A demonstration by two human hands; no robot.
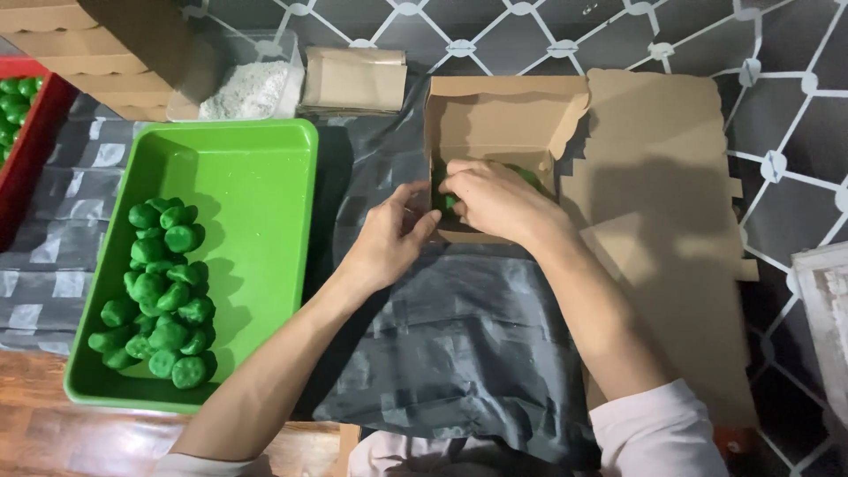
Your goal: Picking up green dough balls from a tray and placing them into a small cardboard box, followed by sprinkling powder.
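Green balls [163, 296] mostly still sit piled in the green tray [265, 177]. Right hand [495, 199] fingers pinch one inside the cardboard box [495, 115], near its front edge; left hand [393, 238], fingers loosely curled, steadies the box, I think.

You worked in a home-style packing spot on the floor: patterned tile [777, 106], wood boards [53, 433], stacked cardboard boxes [79, 44], green tray [256, 203] of sweets, plastic sheet [459, 344] spread out.
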